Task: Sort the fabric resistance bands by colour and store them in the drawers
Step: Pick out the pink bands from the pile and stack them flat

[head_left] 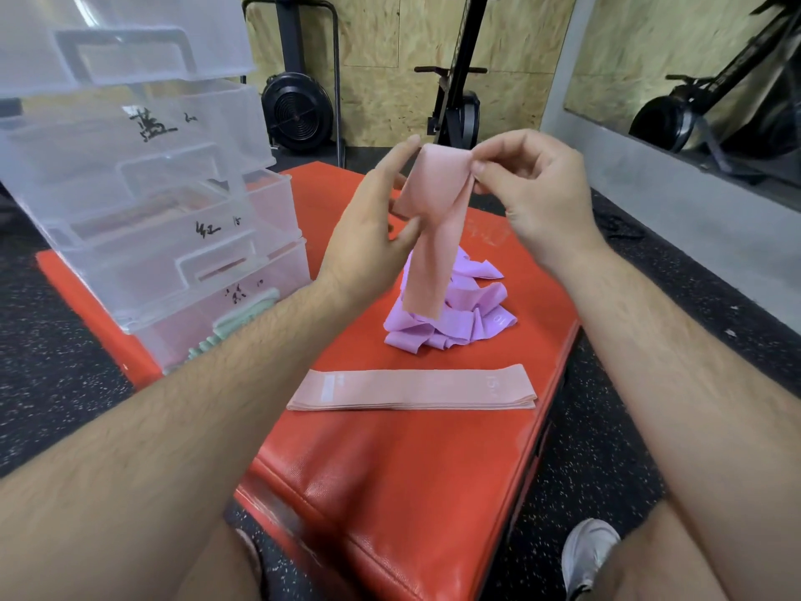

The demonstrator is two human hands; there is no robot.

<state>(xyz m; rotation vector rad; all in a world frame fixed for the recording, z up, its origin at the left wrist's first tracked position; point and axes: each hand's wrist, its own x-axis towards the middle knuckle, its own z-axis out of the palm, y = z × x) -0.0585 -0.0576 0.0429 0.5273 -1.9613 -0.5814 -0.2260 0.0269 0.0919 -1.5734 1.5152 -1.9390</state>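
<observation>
I hold a pink fabric band (433, 236) up in the air above the red mat (390, 470). My right hand (537, 193) pinches its top edge. My left hand (368, 219) touches its left side with straight fingers. The band's lower end hangs down over a crumpled heap of purple bands (450, 318). A neat flat stack of pink bands (411, 390) lies on the mat nearer to me. At the left stands a clear plastic drawer unit (143, 210) with its drawers pulled out; the bottom drawer holds light green bands (234, 327).
Black gym machines (299, 106) stand against the wooden back wall. A grey wall base with a mirror (693, 71) runs along the right. Speckled black floor surrounds the mat. My knees and a white shoe (585, 553) are at the bottom.
</observation>
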